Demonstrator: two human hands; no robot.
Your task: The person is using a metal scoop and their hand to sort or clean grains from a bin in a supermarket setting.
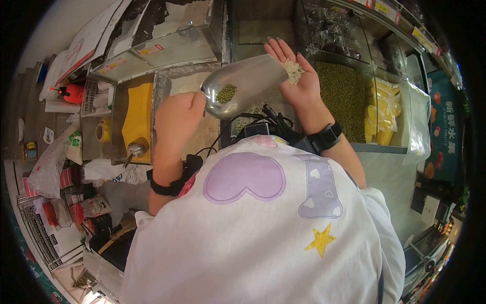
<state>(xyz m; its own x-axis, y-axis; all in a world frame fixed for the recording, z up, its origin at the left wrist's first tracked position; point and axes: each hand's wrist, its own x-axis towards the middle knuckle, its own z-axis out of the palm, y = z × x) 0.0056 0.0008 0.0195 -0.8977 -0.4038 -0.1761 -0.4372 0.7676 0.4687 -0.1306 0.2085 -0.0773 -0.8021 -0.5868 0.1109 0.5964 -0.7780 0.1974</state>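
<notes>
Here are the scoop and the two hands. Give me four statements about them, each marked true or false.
1. The left hand holds a metal scoop. True.
2. The scoop contains red beans. False: green beans lie in it.
3. The right hand is open, with pale grains on its palm. True.
4. Both wrists are bare. False: the right wrist wears a black band, and the left wears one too.

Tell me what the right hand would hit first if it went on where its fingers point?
Probably the pale grain in the glass-walled bin beyond the right hand; depth is unclear.
</notes>
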